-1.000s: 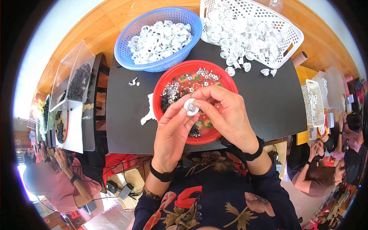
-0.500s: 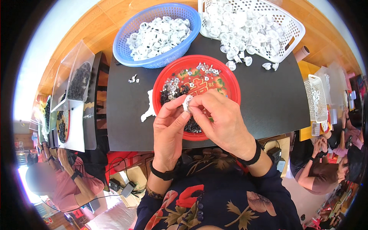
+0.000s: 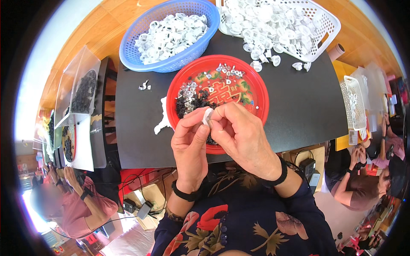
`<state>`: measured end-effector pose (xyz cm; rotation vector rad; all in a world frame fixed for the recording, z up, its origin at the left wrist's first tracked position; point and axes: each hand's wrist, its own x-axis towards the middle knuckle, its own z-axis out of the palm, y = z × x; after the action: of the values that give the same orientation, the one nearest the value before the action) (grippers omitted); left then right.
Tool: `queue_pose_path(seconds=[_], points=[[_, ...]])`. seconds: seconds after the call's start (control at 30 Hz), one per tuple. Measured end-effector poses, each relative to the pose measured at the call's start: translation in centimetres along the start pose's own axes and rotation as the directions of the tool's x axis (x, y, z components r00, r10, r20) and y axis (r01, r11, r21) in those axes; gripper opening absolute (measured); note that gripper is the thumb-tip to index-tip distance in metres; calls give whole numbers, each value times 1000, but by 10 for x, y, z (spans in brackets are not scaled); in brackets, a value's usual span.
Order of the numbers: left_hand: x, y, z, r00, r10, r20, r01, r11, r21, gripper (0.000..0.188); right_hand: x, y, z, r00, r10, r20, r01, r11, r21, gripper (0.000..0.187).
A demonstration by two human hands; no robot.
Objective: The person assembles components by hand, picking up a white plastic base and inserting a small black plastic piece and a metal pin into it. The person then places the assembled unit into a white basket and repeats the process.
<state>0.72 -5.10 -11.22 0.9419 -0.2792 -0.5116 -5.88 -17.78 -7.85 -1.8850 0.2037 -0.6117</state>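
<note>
My left hand pinches a small round white plastic part between thumb and fingertips. From the other side, my right hand has its thumb and forefinger closed together at the part's edge; anything tiny between those fingertips is hidden. Both hands hover over the near side of a red round tray with a printed pattern. In the tray lie a pile of small black pieces, clear plastic pieces to its left side, and several small clear-and-white pieces toward its far rim.
Behind the tray stand a blue basket and a white basket, both full of white parts, some spilling onto the dark table. White tissue lies left of the tray. Co-workers sit at either side, a clear box on the left.
The view has shifted slightly, so baskets and tray sit a little higher and further left. Both hands keep their grip on the white part, which has turned slightly.
</note>
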Motion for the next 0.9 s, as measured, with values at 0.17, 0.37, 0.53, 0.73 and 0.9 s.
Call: queue_pose_path(seconds=[0.17,0.37,0.53,0.73,0.9], points=[[-5,-3,4,1000,14,-1,-14,998,-65,28,-4,-2,-2,1000,13,7,-13,999,-38,16],[-10,-8,7,999,-19,-36,15,995,-101,27,-8,1,3,998,-25,-53,22,998,-63,16],[-12,-14,7,992,126,17,-127,991,31,26,-15,1,-2,999,-12,-37,9,996,-90,12],[-16,-14,10,999,50,-16,-50,999,-3,24,-17,3,-2,996,-56,-72,49,994,-94,14],[-20,-15,14,999,-5,-35,4,999,-40,21,-20,7,-1,997,-26,-77,18,994,-104,15]])
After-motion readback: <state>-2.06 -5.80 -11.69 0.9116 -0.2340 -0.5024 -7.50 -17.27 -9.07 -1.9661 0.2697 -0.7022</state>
